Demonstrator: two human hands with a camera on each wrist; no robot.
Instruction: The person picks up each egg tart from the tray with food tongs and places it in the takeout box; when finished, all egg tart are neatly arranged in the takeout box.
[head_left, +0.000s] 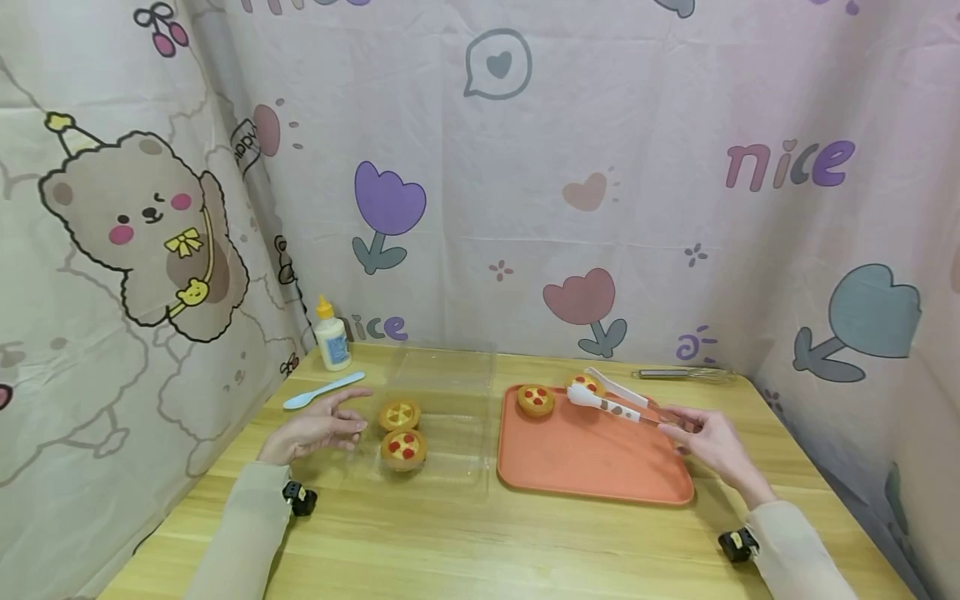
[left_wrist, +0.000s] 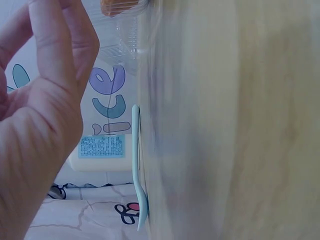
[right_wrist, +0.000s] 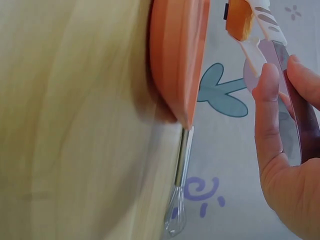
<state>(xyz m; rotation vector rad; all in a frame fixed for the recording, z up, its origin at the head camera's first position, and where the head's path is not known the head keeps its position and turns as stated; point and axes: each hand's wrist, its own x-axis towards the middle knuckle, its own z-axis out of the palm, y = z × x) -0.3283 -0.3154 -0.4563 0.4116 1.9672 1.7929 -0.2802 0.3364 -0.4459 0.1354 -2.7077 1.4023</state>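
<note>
My right hand (head_left: pixel 716 446) grips white-tipped food tongs (head_left: pixel 611 406) over the orange tray (head_left: pixel 592 467). Between the tong ends is an egg tart with red pieces (head_left: pixel 592 382), which shows as a golden-brown side (right_wrist: pixel 241 20) in the right wrist view. Another red-dotted tart (head_left: pixel 536 401) sits at the tray's back left corner. My left hand (head_left: pixel 315 427) hovers with loosely bent fingers at the left side of a clear plastic box (head_left: pixel 457 450). Inside that box are a yellow-topped tart (head_left: pixel 399 414) and, in front of it, a red-dotted tart (head_left: pixel 403 451).
A pale blue spatula-like utensil (head_left: pixel 324 390) lies behind my left hand. Beyond it a glue bottle (head_left: pixel 332 335) with a yellow cap stands upright. The whisk (head_left: pixel 682 375) lies along the table's back edge at right. A printed curtain (head_left: pixel 480 208) hangs behind the table.
</note>
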